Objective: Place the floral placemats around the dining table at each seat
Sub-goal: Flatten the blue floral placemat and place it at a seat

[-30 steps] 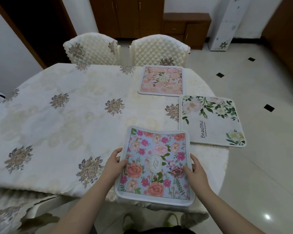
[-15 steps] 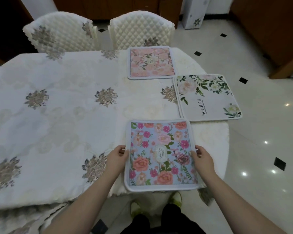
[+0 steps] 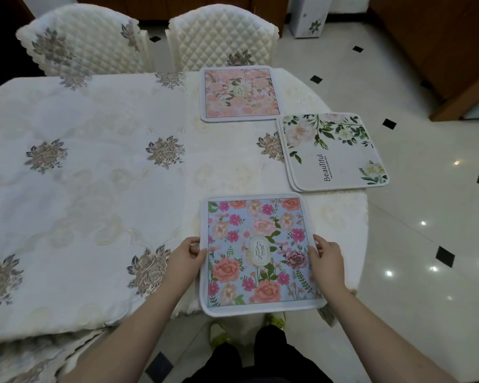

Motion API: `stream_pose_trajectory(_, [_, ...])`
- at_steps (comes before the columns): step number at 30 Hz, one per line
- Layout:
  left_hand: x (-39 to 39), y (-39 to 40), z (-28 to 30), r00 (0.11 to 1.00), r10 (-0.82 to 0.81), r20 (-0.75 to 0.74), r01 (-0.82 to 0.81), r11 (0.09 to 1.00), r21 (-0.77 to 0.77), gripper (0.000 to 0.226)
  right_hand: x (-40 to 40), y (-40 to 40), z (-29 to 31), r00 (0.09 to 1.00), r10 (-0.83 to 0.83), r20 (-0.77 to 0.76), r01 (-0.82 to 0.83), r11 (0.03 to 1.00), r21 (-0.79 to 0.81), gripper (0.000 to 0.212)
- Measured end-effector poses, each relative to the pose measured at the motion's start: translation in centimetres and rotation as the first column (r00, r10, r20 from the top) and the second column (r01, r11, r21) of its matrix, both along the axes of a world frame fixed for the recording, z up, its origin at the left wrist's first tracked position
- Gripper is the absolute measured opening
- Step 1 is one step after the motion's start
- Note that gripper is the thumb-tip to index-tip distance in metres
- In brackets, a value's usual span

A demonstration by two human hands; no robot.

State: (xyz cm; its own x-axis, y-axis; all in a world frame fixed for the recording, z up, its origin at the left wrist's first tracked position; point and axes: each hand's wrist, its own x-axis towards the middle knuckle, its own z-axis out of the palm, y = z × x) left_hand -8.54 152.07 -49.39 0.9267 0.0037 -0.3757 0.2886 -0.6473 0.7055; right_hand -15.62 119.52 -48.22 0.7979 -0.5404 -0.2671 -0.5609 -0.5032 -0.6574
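Table: a dining table [image 3: 100, 189] under a cream damask tablecloth with grey-gold embroidered flower medallions fills the left and centre of the head view.
Near placemat: a square blue placemat [image 3: 259, 254] printed with pink and coral roses, white-bordered, with a small oval label in its middle, lies flat at the table's near edge; its near border hangs a little past the cloth's edge.
Left hand: the person's left hand [image 3: 187, 257] grips the blue placemat at its left border, the thumb on top of the white edge and the fingers curled beneath, where they are hidden.
Right hand: the right hand [image 3: 328, 259] holds the opposite border the same way, thumb and fingertips lying over the printed face.
Far placemat: a square pale pink floral placemat [image 3: 241, 92] with a white border lies flat at the far edge, just before the right-hand chair.
Side placemat: a white placemat [image 3: 332, 152] with green leaves, pale blossoms and the word "Beautiful" rests at the table's right end, its outer part overhanging the edge; a second edge showing beneath it suggests more than one mat stacked there.
Chairs: two chairs [image 3: 221, 37] with cream quilted covers stand side by side at the far side.
Floor: glossy pale tiles [image 3: 415, 244] with small black diamond insets.
Below: the person's dark trousers [image 3: 260, 360] and yellow-green shoes show beneath the near mat.
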Motion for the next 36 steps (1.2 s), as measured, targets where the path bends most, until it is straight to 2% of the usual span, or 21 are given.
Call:
stream_pose_trajectory(8, [-0.8,-0.7,-0.7,0.997,0.072,0.012,-0.072,0.997,-0.008,0.022,-0.2,-0.1,-0.2,0.999,0.000,0.033,0.000,1.000,-0.012,0.036])
stream_pose_trajectory(16, [0.0,-1.3,-0.4,0.992,0.114,0.054,-0.114,0.994,-0.002,0.042,1.3,-0.7,-0.3,1.000,0.017,0.021,-0.017,1.000,0.004,0.038])
stream_pose_trajectory(21, [0.1,-1.8,-0.4,0.991,0.085,0.106,-0.091,0.994,0.055,0.040,1.3,-0.7,-0.6,0.999,0.027,0.024,-0.027,1.000,-0.005,0.038])
stream_pose_trajectory(30, [0.0,-1.3,-0.2,0.991,0.019,0.129,-0.027,0.998,0.061,0.036,1.2,-1.1,-0.9,0.997,0.069,0.035,-0.066,0.996,-0.066,0.035])
stream_pose_trajectory(34, [0.2,-0.6,-0.4,0.973,-0.038,0.228,-0.017,0.972,0.235,0.038,1.7,-1.6,-0.9,0.992,0.126,0.014,-0.120,0.971,-0.207,0.034])
stream_pose_trajectory(36, [0.5,-0.7,-0.1,0.950,-0.040,0.310,-0.048,0.961,0.271,0.036,2.4,-1.6,-0.5,0.990,0.142,0.022,-0.132,0.962,-0.240,0.034])
